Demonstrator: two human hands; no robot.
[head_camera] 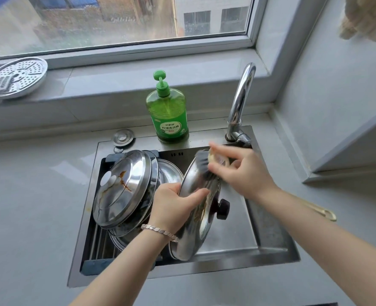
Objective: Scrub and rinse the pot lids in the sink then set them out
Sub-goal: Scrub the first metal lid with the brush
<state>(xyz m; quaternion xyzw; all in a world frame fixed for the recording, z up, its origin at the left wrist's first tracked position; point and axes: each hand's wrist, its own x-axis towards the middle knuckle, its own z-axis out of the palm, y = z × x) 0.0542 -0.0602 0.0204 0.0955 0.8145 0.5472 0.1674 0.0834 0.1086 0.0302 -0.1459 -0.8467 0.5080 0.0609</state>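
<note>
Steel lid (pixel 193 230), stiff and likely slippery, stands tilted; left hand (pixel 173 206) grips its near rim, right hand (pixel 244 173) clutches a sponge (pixel 203 159) against its far edge.

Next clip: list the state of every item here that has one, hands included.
Black-knobbed lid: held on edge over the sink, stained.
Left hand: grips that lid's rim.
Right hand: holds a scouring sponge against that lid, blurred.
White-knobbed lid: tilted in the sink, brown-stained.
Faucet: no water visible.
Dish soap bottle: upright, mostly full.
Sink stopper: lying at the sink's back-left corner.
</note>
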